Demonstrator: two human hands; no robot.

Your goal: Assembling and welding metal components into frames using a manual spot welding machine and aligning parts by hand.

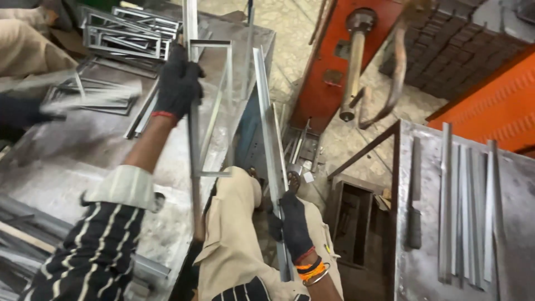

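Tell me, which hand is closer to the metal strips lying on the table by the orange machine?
Right. The right hand, gripping a long metal strip, is beside that table's loose strips. The left hand holds a rectangular frame far across.

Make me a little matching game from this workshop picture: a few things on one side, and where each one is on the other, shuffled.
Things:
1. rectangular metal frame
2. long metal strip
3. stack of finished frames
4. loose metal strips

Places:
A. lying side by side on the right-hand table
B. gripped by the gloved left hand
C. piled at the far end of the left workbench
D. held low by the gloved right hand

Pairs: 1-B, 2-D, 3-C, 4-A
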